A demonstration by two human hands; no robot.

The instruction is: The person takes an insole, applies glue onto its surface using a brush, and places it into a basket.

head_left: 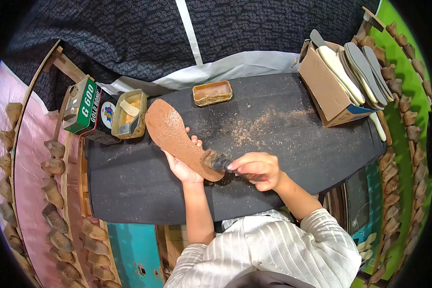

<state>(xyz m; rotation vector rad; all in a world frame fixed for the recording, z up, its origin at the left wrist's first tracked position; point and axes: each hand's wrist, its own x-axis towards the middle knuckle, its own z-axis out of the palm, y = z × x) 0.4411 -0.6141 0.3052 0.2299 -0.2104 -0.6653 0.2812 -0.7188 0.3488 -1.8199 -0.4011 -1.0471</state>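
Observation:
A brown shoe sole (170,129) with a wet, shiny upper part lies in my left hand (185,168), which supports it from below, with fingertips showing at its right edge. My right hand (259,170) is closed around the dark handle of a brush (216,161). The bristles touch the narrower lower end of the sole. Beyond the sole, a small rectangular tray (212,93) with brownish contents sits on the black-covered table (144,192).
At the left stand a green and black can (93,113) and a tub (129,114) holding pale and dark pieces. A cardboard box (329,86) of soles is at the right. Brown shavings (254,129) lie mid-table. Racks of shoe lasts (55,192) flank both sides.

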